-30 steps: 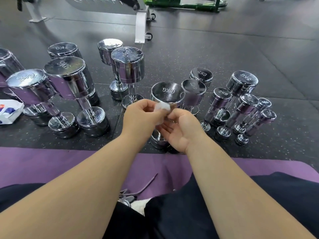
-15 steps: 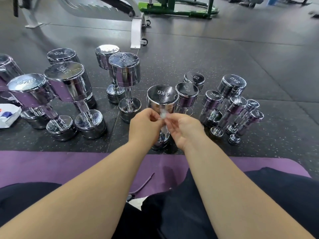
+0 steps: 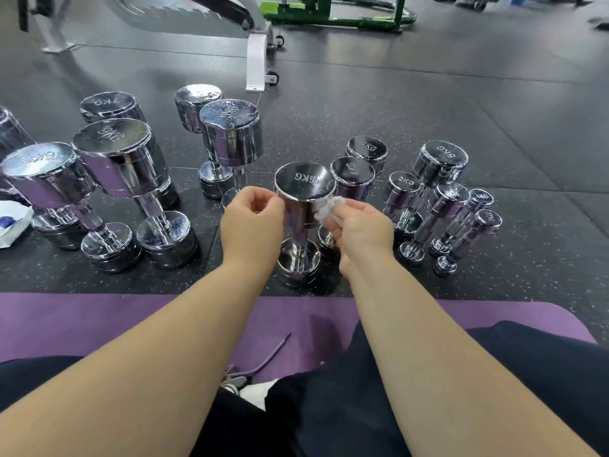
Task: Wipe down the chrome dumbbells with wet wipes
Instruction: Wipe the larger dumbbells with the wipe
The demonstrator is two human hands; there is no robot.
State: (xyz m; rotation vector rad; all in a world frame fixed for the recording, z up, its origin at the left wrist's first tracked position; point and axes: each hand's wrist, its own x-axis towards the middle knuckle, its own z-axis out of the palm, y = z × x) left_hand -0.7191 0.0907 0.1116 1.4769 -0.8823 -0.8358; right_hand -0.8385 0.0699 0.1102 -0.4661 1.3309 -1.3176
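We look through one wide-angle camera worn on the head, facing forward and down. Our forearms (image 3: 197, 341) enter from the bottom edge, the dumbbells (image 3: 304, 192) stand close at mid-frame, and a bench frame (image 3: 257, 61) sits far off at the top.

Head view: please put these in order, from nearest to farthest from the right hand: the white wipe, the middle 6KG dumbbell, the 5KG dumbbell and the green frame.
1. The wipe, pinched in the right hand itself.
2. The middle 6KG dumbbell, just left of the hand.
3. The 5KG dumbbell, behind it and to the right.
4. The green frame, far back on the floor.
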